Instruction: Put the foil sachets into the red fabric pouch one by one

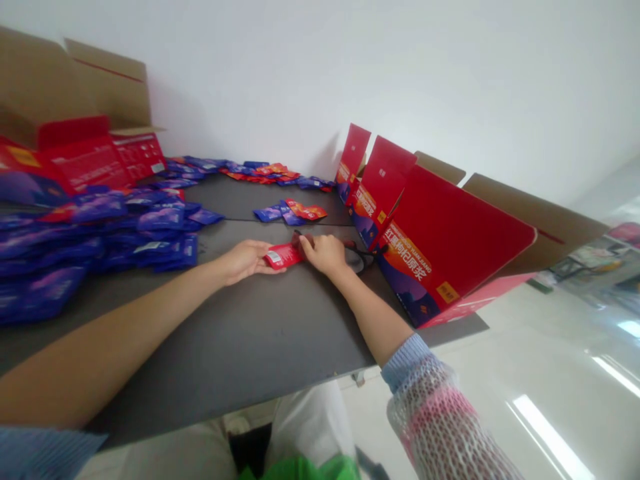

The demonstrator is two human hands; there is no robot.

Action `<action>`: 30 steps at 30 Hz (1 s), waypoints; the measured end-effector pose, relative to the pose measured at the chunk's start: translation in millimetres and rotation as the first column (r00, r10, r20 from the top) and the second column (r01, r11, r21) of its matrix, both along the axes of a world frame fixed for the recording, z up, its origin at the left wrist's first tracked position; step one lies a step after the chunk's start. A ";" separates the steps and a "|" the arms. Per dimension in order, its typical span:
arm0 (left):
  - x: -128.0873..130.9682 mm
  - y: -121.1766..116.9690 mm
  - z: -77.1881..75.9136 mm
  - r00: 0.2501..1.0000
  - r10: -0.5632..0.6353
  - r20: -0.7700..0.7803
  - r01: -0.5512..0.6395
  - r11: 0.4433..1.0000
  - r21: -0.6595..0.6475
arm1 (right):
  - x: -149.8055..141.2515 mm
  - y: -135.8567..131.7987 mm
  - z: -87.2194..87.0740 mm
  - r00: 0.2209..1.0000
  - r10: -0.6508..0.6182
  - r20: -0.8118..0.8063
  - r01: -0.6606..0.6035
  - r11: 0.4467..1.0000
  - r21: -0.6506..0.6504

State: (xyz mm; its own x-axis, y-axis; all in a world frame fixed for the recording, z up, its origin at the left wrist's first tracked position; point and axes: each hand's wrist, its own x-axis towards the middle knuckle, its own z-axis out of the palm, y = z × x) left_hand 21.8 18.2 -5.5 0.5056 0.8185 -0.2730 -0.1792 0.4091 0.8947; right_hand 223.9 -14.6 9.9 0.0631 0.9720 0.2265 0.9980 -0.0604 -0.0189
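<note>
My left hand (250,263) holds a small red sachet (283,255) by its left end, thumb above and fingers beneath. A pale label shows on the sachet. My right hand (325,255) is closed at the sachet's right end, around what looks like a pair of dark-tinted glasses (356,261). One reddish-brown lens overlaps the sachet's edge by my thumb; the other part, with black rims, sticks out right of the hand. The middle of the glasses is hidden by my fingers. Beyond my hands lie a few blue and orange sachets (290,212).
On the left is a heap of blue sachets (107,230), with open red cartons (85,163) behind it. More sachets (260,172) line the white wall. Open red cartons (450,233) stand along the right of the grey table (260,347), whose front edge is near my legs.
</note>
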 end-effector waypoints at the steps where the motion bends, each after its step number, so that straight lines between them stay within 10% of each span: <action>1: -0.8 -0.7 -0.3 1.000 -0.011 -0.007 0.011 1.000 0.009 | 0.7 -2.5 0.5 1.000 -0.014 -0.004 0.014 1.000 0.015; 10: -0.2 1.3 3.2 1.000 0.012 -0.017 -0.012 1.000 0.001 | -19.8 -33.5 -0.8 0.946 0.322 -0.028 -0.303 0.914 0.271; 15: 10.2 -2.1 4.9 0.967 0.237 -0.091 -0.236 0.972 0.023 | -37.5 -34.0 -10.6 0.840 0.539 -0.055 -0.511 0.823 0.249; 22: 7.1 -2.4 9.6 0.987 0.141 -0.078 -0.143 0.989 -0.026 | -36.6 -23.8 -9.9 0.908 0.413 -0.072 -0.401 0.905 0.143; 30: 16.9 -5.6 8.5 0.942 0.297 -0.158 -0.291 0.955 0.065 | -14.6 -2.5 -3.9 0.997 0.075 0.024 -0.075 0.997 -0.028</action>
State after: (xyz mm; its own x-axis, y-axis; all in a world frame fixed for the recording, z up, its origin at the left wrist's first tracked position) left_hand 38.6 12.6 3.0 0.1919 0.9359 -0.2953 -0.1358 0.3234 0.9365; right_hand 209.3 -17.0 6.1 -0.0153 0.9795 0.2010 0.9999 0.0143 0.0066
